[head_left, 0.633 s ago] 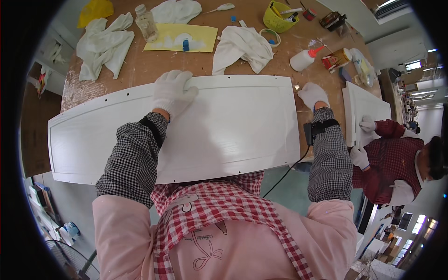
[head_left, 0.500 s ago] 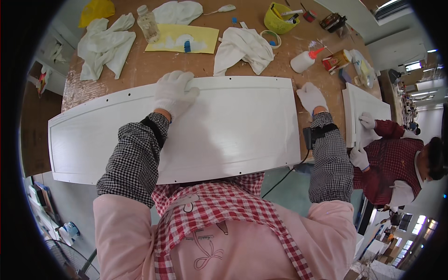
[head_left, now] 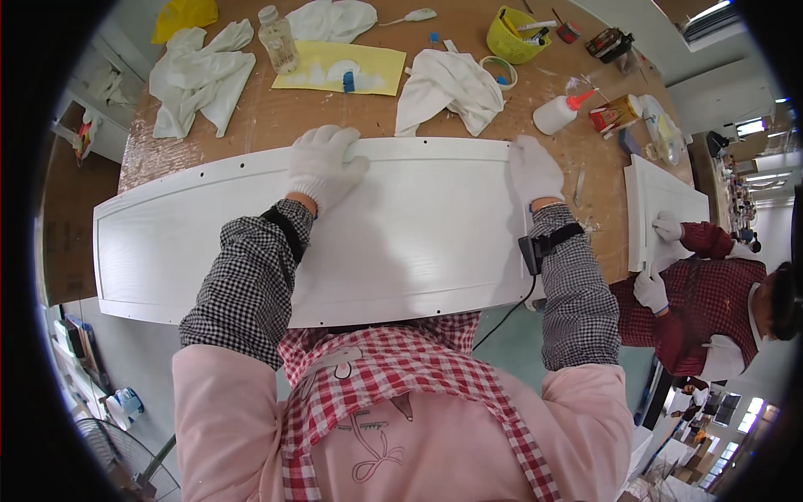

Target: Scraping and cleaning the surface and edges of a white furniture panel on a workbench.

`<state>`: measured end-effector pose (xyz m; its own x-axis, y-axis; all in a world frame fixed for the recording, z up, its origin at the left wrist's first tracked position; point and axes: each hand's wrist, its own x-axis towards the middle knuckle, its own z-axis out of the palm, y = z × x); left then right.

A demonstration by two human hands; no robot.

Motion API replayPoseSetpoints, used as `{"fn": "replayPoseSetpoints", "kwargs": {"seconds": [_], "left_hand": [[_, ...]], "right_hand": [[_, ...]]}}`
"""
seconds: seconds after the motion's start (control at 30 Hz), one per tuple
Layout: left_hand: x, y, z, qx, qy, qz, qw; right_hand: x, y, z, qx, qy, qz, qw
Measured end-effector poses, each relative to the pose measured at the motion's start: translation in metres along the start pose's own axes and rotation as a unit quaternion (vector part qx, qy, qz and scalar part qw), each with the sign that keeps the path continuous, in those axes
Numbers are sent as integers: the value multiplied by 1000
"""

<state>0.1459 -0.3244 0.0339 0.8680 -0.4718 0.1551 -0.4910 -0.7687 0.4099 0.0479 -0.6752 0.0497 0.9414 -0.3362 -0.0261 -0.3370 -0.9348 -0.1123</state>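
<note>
A long white panel [head_left: 418, 243] with a raised frame and small dark holes along its edges lies across the table in front of me. My left hand [head_left: 324, 169], in a white knit glove, grips its far edge near the middle, fingers bent over the rim and thumb out on the face. At the far right corner, my right hand [head_left: 535, 170], gloved alike, closes over the panel's edge; its fingertips are partly hidden. A thin flat strip [head_left: 579, 184] lies on the table just right of that hand.
Beyond the panel are white cloths [head_left: 452, 90], a yellow sheet [head_left: 372, 71], a clear bottle [head_left: 278, 42], a yellow-green basket [head_left: 517, 35] of pens, a tape ring [head_left: 502, 74], a white squeeze bottle [head_left: 556, 115] and a can [head_left: 616, 114]. At right, a co-worker [head_left: 703, 293] handles another white panel [head_left: 665, 205].
My right hand has moved left from the table beside the panel onto its far right corner. My left hand keeps its place on the far edge. The whole view has shifted slightly.
</note>
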Motion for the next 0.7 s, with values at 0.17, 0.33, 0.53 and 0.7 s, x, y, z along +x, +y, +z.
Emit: {"fn": "replayPoseSetpoints", "kwargs": {"seconds": [0.17,0.33,0.53,0.7], "left_hand": [[1,2,0,0,5,4,1000],[0,-1,1,5,3,5,1000],[2,-1,2,8,14,13,1000],[1,-3,5,10,20,13,1000]], "right_hand": [[-6,19,0,28,4,-18,999],[-12,51,-11,56,35,36,997],[-18,53,3,24,54,-84,995],[-22,56,1,-13,12,-174,985]]}}
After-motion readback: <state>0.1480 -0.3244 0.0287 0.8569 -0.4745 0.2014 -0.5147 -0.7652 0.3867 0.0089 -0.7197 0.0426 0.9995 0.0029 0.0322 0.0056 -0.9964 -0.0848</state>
